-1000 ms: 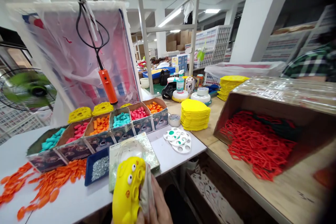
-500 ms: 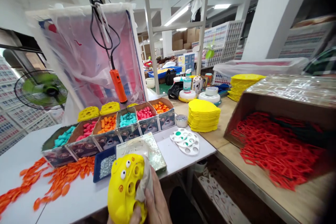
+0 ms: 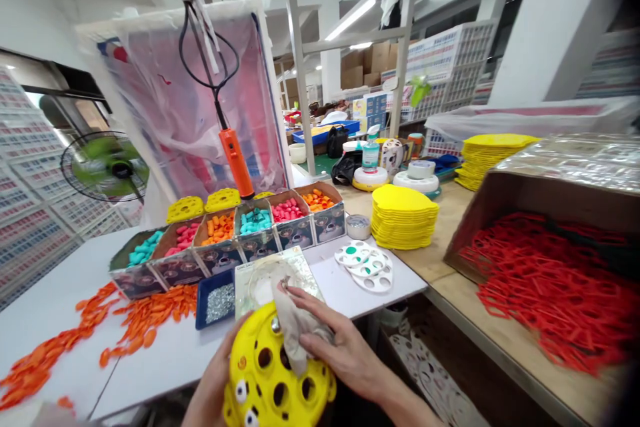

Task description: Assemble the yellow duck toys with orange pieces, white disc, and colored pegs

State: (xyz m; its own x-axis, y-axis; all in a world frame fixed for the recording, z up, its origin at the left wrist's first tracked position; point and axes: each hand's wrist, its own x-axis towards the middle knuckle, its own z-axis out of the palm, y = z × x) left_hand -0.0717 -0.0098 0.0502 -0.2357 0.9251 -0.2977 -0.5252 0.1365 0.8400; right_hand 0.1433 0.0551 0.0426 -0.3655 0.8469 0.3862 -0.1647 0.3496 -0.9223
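A yellow plastic toy shell [image 3: 273, 383] with round holes and googly eyes sits low in the middle of the view, its face turned up. My left hand [image 3: 213, 383] grips its left edge. My right hand [image 3: 345, 347] presses a grey cloth [image 3: 293, 323] onto the top of the shell. Just behind it lies a shiny printed card with a clear dome [image 3: 270, 277] on the white table [image 3: 165, 360].
A blue tray of screws [image 3: 215, 303], loose orange pieces [image 3: 140, 317] and a row of boxes with coloured pieces [image 3: 220, 237] lie on the table. An orange powered screwdriver [image 3: 237, 161] hangs above. Right: yellow stacks [image 3: 404, 217], white discs [image 3: 365, 260], a carton of red frames [image 3: 550, 267].
The yellow shell has been lowered and turned face up. My left hand now shows on its left edge, and my right hand has come over the top with the cloth. The view swung left.
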